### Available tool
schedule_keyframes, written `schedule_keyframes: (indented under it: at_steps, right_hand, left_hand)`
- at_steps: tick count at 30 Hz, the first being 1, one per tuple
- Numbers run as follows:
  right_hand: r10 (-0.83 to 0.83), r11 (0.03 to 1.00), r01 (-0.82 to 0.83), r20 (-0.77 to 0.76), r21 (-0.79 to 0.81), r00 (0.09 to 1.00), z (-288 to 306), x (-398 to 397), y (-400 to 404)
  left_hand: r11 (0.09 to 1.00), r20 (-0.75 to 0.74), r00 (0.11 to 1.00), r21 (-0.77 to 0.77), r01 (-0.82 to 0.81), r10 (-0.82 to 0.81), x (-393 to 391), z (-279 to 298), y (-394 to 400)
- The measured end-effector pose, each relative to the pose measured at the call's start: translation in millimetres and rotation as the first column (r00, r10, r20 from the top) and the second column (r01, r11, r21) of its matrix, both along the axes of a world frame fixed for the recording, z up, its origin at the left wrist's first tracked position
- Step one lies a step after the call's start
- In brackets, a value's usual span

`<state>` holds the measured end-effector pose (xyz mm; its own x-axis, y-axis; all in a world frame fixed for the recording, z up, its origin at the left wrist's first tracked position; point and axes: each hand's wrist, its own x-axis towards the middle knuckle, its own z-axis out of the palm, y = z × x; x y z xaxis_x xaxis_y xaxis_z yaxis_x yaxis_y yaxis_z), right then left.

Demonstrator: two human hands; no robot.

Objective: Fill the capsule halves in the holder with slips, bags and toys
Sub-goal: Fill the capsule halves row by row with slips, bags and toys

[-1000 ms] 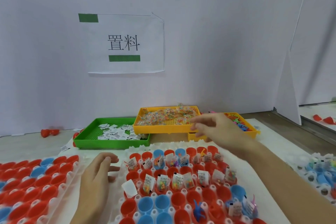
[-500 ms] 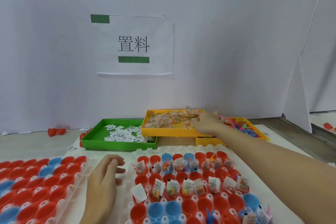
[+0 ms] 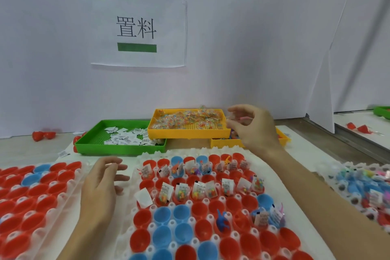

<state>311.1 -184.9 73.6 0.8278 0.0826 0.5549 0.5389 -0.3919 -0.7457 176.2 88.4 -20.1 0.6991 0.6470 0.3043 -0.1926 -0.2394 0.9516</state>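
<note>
Three trays stand behind the middle holder (image 3: 211,151): a green tray (image 3: 118,149) with paper slips (image 3: 128,138), a yellow tray (image 3: 187,132) with small clear bags (image 3: 185,118), and a second yellow tray (image 3: 223,142) with toys, mostly hidden. In the holder, two back rows of capsule halves (image 3: 183,194) carry slips and bags. The right hand (image 3: 255,129), above the trays, pinches something clear, probably a bag. The left hand (image 3: 99,188) rests left of the holder, fingers relaxed and apart
</note>
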Motion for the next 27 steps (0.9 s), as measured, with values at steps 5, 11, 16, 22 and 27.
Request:
schedule_keyframes:
  at_steps: [5, 11, 16, 22, 27]
  right_hand:
    - [0.33, 0.944, -0.329, -0.16, 0.033, 0.93, 1, -55, -32]
    - [0.466, 0.878, -0.478, -0.192, -0.022, 0.864, 3, -71, -34]
    - [0.497, 0.861, -0.508, -0.256, 0.026, 0.829, -3, -69, -33]
    - [0.564, 0.762, -0.637, -0.368, -0.112, 0.739, 11, -71, -49]
    - [0.579, 0.691, -0.698, -0.432, -0.191, 0.691, 18, -77, -56]
  left_hand:
    - [1.0, -0.012, 1.0, 0.022, -0.001, 0.001, 1, 0, -2]
    - [0.999, -0.034, 0.999, 0.054, -0.006, 0.008, 2, -3, -1]
    - [0.998, -0.036, 0.999, 0.064, 0.0, 0.002, 1, -4, 1]
    - [0.998, -0.031, 1.0, 0.056, 0.004, -0.003, 0, -1, -1]
    - [0.999, -0.032, 0.999, 0.048, 0.008, -0.007, 0, 0, -3]
